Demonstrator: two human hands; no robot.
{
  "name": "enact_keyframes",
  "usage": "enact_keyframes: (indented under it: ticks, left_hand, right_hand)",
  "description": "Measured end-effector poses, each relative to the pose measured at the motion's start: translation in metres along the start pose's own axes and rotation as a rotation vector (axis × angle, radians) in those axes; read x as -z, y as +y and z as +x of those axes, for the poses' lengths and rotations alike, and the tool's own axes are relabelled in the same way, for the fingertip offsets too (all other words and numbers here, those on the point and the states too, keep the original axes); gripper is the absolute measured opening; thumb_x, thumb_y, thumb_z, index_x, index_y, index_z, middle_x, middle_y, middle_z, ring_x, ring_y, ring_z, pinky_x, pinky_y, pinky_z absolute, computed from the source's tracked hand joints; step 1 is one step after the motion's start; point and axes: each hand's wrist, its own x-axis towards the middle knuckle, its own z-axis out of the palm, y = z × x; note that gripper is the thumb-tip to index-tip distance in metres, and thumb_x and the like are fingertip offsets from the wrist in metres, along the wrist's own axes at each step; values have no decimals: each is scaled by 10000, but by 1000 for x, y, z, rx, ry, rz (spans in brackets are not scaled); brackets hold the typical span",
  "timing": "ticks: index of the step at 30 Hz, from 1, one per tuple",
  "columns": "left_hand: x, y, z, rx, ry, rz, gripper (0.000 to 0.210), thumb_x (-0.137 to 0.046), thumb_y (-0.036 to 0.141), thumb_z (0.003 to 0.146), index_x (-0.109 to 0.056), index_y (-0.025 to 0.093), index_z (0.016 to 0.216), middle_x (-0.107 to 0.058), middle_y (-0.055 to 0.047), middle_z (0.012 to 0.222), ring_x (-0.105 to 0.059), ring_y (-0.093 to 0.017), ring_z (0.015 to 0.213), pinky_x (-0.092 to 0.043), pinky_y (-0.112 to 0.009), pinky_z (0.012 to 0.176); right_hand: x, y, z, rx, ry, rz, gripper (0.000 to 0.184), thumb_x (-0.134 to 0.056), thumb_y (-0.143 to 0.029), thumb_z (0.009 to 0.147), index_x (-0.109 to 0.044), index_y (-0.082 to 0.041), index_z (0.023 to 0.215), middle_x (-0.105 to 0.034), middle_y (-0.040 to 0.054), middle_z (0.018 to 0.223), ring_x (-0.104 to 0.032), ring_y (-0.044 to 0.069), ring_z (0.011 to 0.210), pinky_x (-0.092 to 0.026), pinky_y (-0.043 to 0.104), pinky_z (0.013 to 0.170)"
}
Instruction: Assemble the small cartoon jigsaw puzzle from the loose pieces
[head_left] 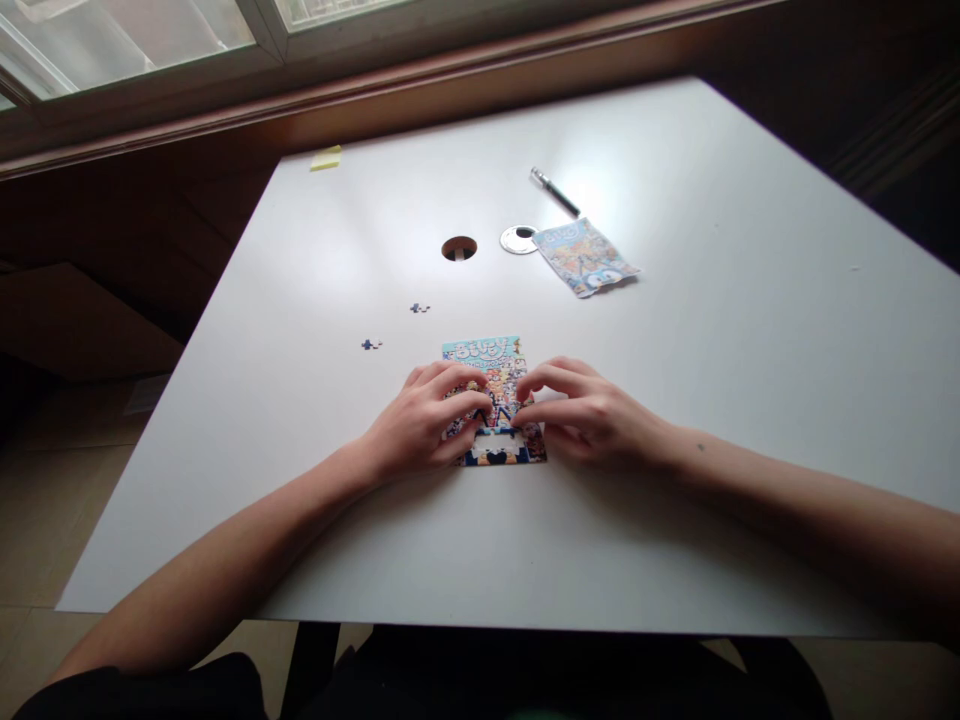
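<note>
A small, colourful jigsaw puzzle (499, 457) lies flat on the table in front of me, with "Bluey" lettering along its top. White shows through a gap in its lower part. My left hand (439, 415) is curled over the puzzle's left side, fingertips on its surface and thumb near the gap. From the right, my right hand (589, 412) bends its fingers onto the opposite side, tips touching the middle and right edge. Both hands cover parts of the picture. Two small groups of loose puzzle pieces, one nearer (371, 344) and one farther (420, 308), lie beyond my left hand.
The white table (360, 540) has a round cable hole (459, 249) with its metal cover (518, 239) beside it. A printed packet (589, 258) overlaps the cover's edge. Behind it lies a dark pen (555, 191). A yellow sticky note (325, 158) is at the far left corner.
</note>
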Motion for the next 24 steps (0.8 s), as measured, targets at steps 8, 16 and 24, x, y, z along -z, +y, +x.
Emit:
enact_keyframes:
  ticks: [8, 16, 24]
  left_hand:
    - [-1, 1, 1, 5, -4, 2, 167, -554, 204, 920, -646, 243, 1053, -630, -56, 1226, -531, -227, 1148, -385, -406, 1030]
    - [0, 1, 1, 19, -10, 4, 175, -551, 201, 918, -640, 248, 1061, -628, -46, 1230, -522, -226, 1160, -375, -403, 1027]
    - [0, 2, 1, 24, -19, 4, 170, -549, 201, 918, -645, 251, 1049, -627, -50, 1233, -520, -230, 1161, -371, -404, 1017]
  right_hand:
    - [5, -1, 0, 24, -47, -52, 275, -563, -52, 828, -709, -259, 936, -683, 73, 1091, -568, 242, 1024, -459, 430, 884]
    - [4, -3, 0, 32, -61, -48, 312, -541, -58, 853, -714, -261, 1015, -674, 85, 1087, -549, 240, 1022, -454, 428, 890]
    - [4, -2, 0, -29, -10, 9, 327, -524, -56, 859, -705, -281, 1013, -673, 72, 1060, -546, 231, 988, -478, 426, 881]
